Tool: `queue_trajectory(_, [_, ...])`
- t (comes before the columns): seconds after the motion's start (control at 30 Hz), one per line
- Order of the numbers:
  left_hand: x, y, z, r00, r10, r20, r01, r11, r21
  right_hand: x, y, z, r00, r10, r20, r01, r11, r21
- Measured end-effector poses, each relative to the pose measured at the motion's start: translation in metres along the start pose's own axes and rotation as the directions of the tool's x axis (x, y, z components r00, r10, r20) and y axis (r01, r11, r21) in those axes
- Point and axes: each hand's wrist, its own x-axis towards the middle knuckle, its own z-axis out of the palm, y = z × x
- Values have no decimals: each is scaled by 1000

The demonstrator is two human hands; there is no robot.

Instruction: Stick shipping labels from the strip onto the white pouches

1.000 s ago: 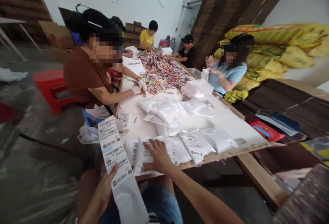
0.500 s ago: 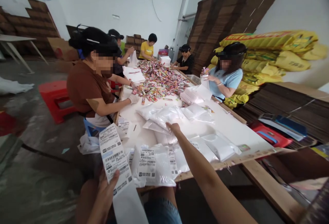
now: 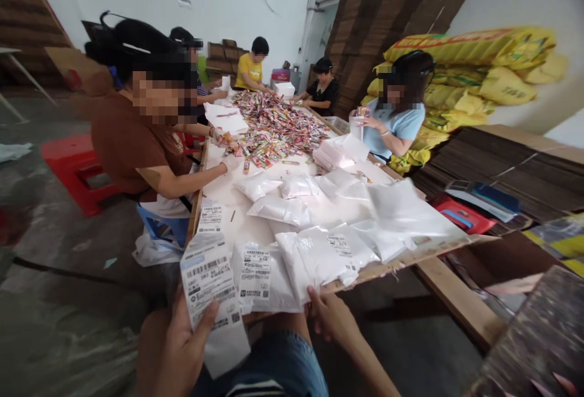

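My left hand (image 3: 185, 330) is closed on a strip of printed shipping labels (image 3: 207, 278), thumb across its front. At the table's near edge, my right hand (image 3: 335, 318) pinches the lower corner of a plain white mailer bag (image 3: 310, 257). That bag lies tilted over other filled bags. Just left of it is a mailer bag with a label stuck on it (image 3: 258, 275), and another labelled bag (image 3: 344, 248) lies to its right. Behind these, several plain filled bags (image 3: 278, 210) rest in a loose group.
The white table (image 3: 219, 187) carries a heap of small colourful packets (image 3: 278, 123). Co-workers sit along both sides, one in a brown shirt (image 3: 130, 148) close on the left. A large plain white bag (image 3: 410, 220) lies at the right edge. Yellow sacks (image 3: 483, 75) are piled beyond.
My right hand has drawn a plain bag from the middle group toward me, to the near edge. My left hand keeps the label strip, now lower and bent. The view has shifted.
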Motion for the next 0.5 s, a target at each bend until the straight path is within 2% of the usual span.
queue_trajectory(0.07, [-9,4,9,989,-2,146,-15,993,114,-11,-18,-7,997,-80,2,80,987,-141])
queue_trajectory(0.1, [-13,5,13,976,-17,216,-17,988,154,-16,-32,-9,987,-161,27,164,978,-130])
queue_trajectory(0.13, [-17,4,17,962,-28,270,-22,983,181,-21,-47,-9,961,-271,57,274,959,-75])
queue_trajectory(0.23, [-25,4,22,934,-64,352,9,988,156,-33,-82,4,822,-551,143,542,835,95])
queue_trajectory(0.3, [-28,8,23,916,-148,372,160,987,-1,-38,-91,20,761,-636,130,630,772,87])
queue_trajectory(0.33, [-28,11,23,896,-223,384,281,954,-103,-40,-92,29,727,-674,132,671,738,76])
queue_trajectory(0.4, [-27,17,25,837,-393,380,504,824,-258,-44,-91,40,623,-766,157,765,639,78])
queue_trajectory(0.47, [-22,20,30,788,-525,323,613,723,-319,-47,-92,39,519,-834,191,835,542,96])
queue_trajectory(0.5, [-18,20,32,791,-550,268,612,714,-340,-48,-94,32,491,-850,190,849,516,112])
